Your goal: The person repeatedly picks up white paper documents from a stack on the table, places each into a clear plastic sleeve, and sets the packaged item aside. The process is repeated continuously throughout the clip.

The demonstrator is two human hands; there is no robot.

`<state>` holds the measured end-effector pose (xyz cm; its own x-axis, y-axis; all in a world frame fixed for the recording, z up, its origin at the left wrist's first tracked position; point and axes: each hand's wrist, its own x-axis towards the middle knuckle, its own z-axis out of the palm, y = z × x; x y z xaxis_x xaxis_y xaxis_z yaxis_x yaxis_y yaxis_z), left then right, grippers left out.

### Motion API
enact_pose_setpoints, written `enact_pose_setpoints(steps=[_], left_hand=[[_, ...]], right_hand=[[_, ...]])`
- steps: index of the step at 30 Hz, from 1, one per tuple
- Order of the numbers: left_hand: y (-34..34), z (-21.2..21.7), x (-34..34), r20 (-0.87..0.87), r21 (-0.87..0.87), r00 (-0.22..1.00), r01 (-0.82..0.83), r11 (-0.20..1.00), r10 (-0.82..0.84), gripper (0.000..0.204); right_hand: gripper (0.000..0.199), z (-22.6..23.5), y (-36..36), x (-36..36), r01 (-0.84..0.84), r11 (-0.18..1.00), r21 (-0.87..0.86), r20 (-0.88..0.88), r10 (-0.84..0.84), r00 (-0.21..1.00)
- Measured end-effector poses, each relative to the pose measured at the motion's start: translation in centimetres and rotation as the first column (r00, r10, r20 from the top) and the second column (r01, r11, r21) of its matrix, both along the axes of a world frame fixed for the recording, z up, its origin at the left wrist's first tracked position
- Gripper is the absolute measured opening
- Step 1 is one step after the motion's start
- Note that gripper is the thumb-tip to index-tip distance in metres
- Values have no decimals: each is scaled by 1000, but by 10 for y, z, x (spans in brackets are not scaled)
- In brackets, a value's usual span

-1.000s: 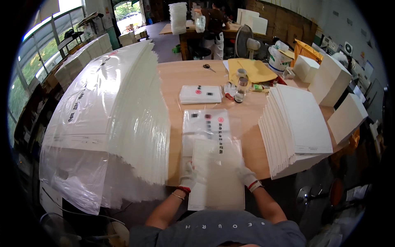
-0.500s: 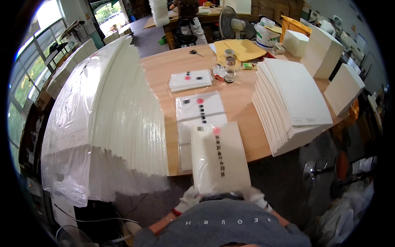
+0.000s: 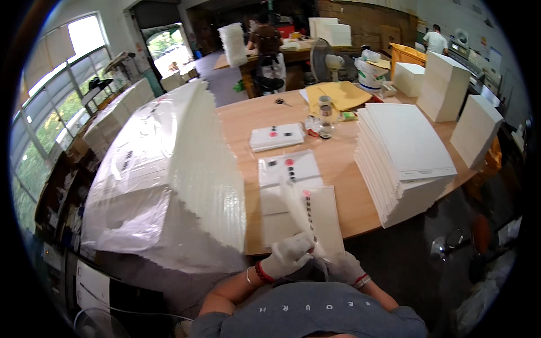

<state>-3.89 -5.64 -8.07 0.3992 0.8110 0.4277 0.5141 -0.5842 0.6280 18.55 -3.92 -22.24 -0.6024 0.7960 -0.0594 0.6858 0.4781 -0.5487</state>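
Note:
Close to my body, a clear plastic bag with dark print and a red round mark lies around or over a cream-white stack of paper. My left hand, in a white glove, is closed on the bag's film, which rises in a crease along the left side. My right hand, also gloved, is closed at the near end of the same bag; its fingertips are partly hidden. Under and beyond it are flat printed plastic bags on the wooden table. Farther off is a folded pile of such bags.
A tall stack of filled plastic bags stands at left. On the right are a fanned paper stack and upright paper blocks. Scissors, a glass jar and yellow envelopes lie farther back. Two people work beyond.
My view has tilted up. My left hand has moved from the bag's near left corner inward and up, lifting film into a crease. My right hand has come inward to the near end.

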Motion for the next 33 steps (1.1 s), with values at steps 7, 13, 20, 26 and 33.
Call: enact_pose_setpoints(steps=[7,13,20,26,33], left_hand=[[-79,156,-66,-6,-204,993,111,973,-115,37],[-119,224,-180,756,493,616,-757,427,219,23],[-153,134,-312,777,124,340,-908,400,530,16],[-114,-126,-213,347,-240,171,-934,264,922,26],[18,-233,-24,-188,-213,838,-544,812,512,18]], right_hand=[[35,133,48,-81,-276,747,-605,-780,-486,395],[32,290,60,-177,-808,407,-426,-904,-216,369],[31,277,15,-239,-893,361,-270,-947,69,314],[40,146,38,-171,-774,442,-453,-755,271,597],[43,0,11,-49,-95,649,-755,-221,-115,968]])
